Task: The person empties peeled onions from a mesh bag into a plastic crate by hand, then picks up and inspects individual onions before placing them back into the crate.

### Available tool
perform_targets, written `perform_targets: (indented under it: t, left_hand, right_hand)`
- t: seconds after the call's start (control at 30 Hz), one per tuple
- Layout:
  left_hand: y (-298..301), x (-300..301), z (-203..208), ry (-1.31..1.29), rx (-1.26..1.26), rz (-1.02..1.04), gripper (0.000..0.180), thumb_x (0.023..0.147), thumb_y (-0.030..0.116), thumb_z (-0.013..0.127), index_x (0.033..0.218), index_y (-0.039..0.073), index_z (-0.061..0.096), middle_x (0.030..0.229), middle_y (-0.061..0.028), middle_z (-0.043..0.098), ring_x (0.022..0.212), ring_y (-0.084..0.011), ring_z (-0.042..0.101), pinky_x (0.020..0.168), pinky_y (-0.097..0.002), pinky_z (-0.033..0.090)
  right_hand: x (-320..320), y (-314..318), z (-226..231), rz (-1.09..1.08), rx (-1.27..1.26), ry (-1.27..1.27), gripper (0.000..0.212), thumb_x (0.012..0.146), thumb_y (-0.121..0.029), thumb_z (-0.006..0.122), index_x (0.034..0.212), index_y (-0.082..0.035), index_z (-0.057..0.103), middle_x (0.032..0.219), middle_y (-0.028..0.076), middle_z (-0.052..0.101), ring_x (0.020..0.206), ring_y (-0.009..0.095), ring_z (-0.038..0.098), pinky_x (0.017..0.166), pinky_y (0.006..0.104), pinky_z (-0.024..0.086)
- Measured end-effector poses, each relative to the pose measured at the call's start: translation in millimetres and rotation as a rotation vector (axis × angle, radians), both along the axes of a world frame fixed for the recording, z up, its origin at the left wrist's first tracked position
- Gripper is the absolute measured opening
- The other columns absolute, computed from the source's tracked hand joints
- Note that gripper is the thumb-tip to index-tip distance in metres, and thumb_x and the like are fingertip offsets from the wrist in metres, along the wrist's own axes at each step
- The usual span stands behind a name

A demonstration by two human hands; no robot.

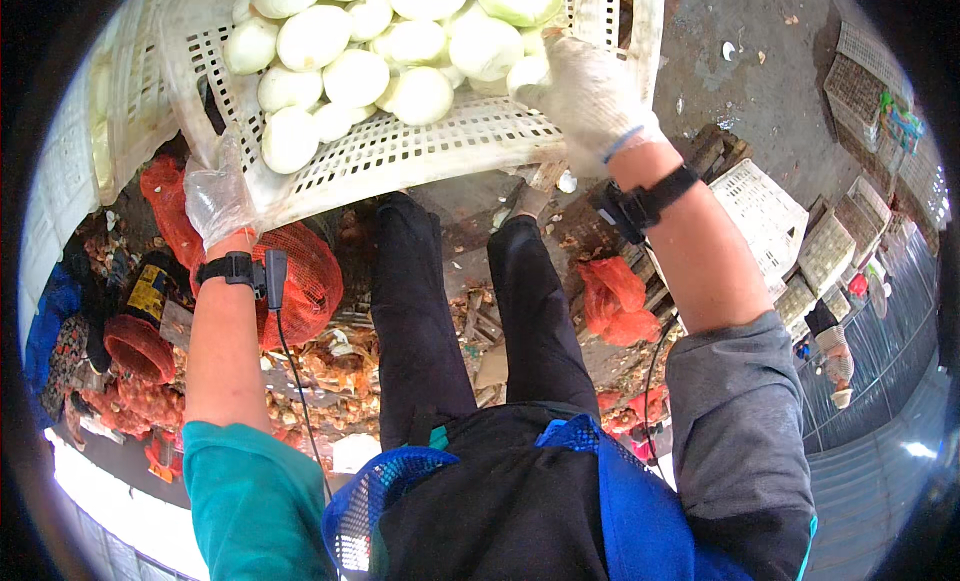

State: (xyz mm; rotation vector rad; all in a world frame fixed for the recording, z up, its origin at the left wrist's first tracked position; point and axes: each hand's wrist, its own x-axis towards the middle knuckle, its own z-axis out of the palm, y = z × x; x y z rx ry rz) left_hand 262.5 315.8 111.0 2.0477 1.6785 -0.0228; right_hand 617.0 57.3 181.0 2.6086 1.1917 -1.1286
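A white perforated plastic crate (430, 149) full of peeled white onions (356, 78) is in front of me at the top of the view. My left hand (217, 193), in a thin clear plastic glove, grips the crate's near left corner. On the right, my right hand (595, 96), in a white knit glove, closes over the crate's near right corner, with its thumb side close to an onion. The fingertips of both hands are partly hidden by the crate. Black bands with small devices circle both wrists.
Red mesh sacks (300, 291) lie below the crate, another red mesh bag (615, 301) near my right leg. Onion skins and unpeeled onions (340, 366) litter the floor around my legs. White crates (750, 221) stand at right; another person (832, 356) is farther off there.
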Motion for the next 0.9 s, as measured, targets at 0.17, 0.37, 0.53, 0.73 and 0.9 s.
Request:
perform_targets:
  t: [0.17,0.37,0.53,0.73,0.9]
  left_hand:
    - [4,-5,-9,0.083,0.005,0.028,0.062,0.093,0.05,0.07,0.118,-0.007,0.066,0.106,-0.0215,0.075,0.095,-0.0341,0.071,0.082,-0.0426,0.053]
    - [3,-3,1,0.001,-0.027,0.043,0.059,0.093,0.05,0.07,0.116,-0.004,0.068,0.104,-0.0219,0.074,0.095,-0.0363,0.071,0.082,-0.0425,0.053]
    - [-7,22,-2,0.0,-0.019,0.032,0.061,0.092,0.053,0.07,0.113,-0.005,0.068,0.101,-0.0241,0.074,0.093,-0.04,0.07,0.082,-0.0452,0.052]
    - [-4,16,20,0.056,-0.056,0.04,0.065,0.091,0.057,0.068,0.117,-0.002,0.069,0.108,-0.0255,0.073,0.103,-0.0427,0.068,0.086,-0.0468,0.052]
    - [-6,27,25,0.124,-0.066,0.058,0.06,0.09,0.058,0.067,0.114,0.003,0.071,0.107,-0.025,0.073,0.104,-0.0444,0.069,0.087,-0.049,0.054]
  right_hand:
    - [7,8,-43,0.427,-0.253,0.033,0.061,0.084,-0.037,0.079,0.129,0.002,0.064,0.121,0.027,0.068,0.114,0.036,0.067,0.094,0.047,0.054]
    - [1,33,-72,0.262,0.434,-0.093,0.045,0.094,-0.034,0.069,0.123,0.0,0.068,0.103,0.024,0.073,0.101,0.039,0.07,0.091,0.0468,0.054]
    - [23,41,-120,0.426,0.123,-0.174,0.035,0.101,-0.027,0.055,0.122,-0.003,0.068,0.103,0.02,0.074,0.098,0.04,0.07,0.088,0.0468,0.055]
    - [-29,17,-38,0.777,0.279,0.177,0.026,0.096,-0.018,0.058,0.114,-0.008,0.073,0.098,0.018,0.074,0.088,0.034,0.073,0.083,0.0434,0.058]
    - [-8,25,-14,0.038,0.108,0.276,0.031,0.1,-0.022,0.06,0.123,-0.004,0.071,0.112,0.019,0.074,0.103,0.032,0.072,0.093,0.0393,0.056]
